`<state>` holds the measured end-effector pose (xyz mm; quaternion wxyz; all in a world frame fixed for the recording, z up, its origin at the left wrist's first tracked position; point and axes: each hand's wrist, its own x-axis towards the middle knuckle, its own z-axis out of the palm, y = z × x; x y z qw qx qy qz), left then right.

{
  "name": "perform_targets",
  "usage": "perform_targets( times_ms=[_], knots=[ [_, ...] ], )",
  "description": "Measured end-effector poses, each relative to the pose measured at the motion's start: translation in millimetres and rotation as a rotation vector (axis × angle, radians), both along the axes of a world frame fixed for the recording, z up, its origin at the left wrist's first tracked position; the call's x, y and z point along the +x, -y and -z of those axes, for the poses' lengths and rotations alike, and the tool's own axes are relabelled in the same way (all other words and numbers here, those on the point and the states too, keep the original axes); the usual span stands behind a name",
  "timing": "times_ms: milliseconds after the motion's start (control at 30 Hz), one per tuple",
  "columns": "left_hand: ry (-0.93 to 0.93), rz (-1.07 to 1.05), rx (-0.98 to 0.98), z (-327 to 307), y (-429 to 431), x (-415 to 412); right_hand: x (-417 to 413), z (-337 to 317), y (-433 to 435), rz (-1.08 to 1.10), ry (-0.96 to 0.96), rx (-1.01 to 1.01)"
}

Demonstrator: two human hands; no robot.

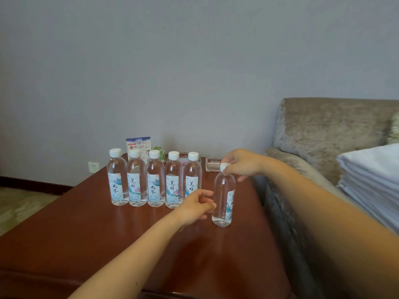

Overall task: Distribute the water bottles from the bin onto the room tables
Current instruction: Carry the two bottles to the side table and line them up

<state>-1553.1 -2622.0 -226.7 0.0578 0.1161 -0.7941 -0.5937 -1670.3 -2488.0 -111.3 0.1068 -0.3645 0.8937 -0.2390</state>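
Several clear water bottles (155, 180) with white caps and printed labels stand in a row across the dark red wooden table (108, 234). Another bottle (223, 199) stands upright just right of and in front of the row. My right hand (239, 164) pinches its white cap from above. My left hand (197, 205) reaches in from the lower left, fingers loosely curled, right beside the bottle's lower body; I cannot tell if it touches. The bin is not in view.
A printed card (138, 145) and a glass ashtray (212, 164) stand behind the row near the grey wall. A grey-brown sofa (323, 134) flanks the table on the right, with a stack of folded white linen (375, 180). A wall socket (93, 167) sits low at left.
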Motion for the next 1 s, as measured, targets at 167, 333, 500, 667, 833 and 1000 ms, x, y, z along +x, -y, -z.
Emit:
perform_targets(
  times_ms=[167, 333, 500, 667, 833, 1000],
  knots=[
    [-0.006, -0.002, 0.015, 0.7, 3.1, -3.5, -1.9, 4.8, 2.8, -0.01, -0.05, -0.04],
    [-0.03, -0.034, 0.027, 2.9, 5.9, -5.8, -4.6, 11.3, 16.2, 0.028, -0.218, -0.074],
    [-0.051, -0.078, 0.026, 5.5, 12.2, -10.8, -9.4, 20.4, 30.2, 0.117, -0.267, -0.144],
    [-0.039, -0.072, 0.023, 8.0, 13.3, -15.0, -16.5, 21.2, 40.4, 0.165, -0.291, -0.147],
    [-0.021, -0.048, 0.01, 11.9, 12.5, -19.1, -21.0, 22.1, 47.3, 0.195, -0.316, -0.158],
    [-0.017, -0.034, -0.005, 15.6, 13.7, -20.9, -25.7, 25.0, 51.4, 0.228, -0.327, -0.166]
  ],
)
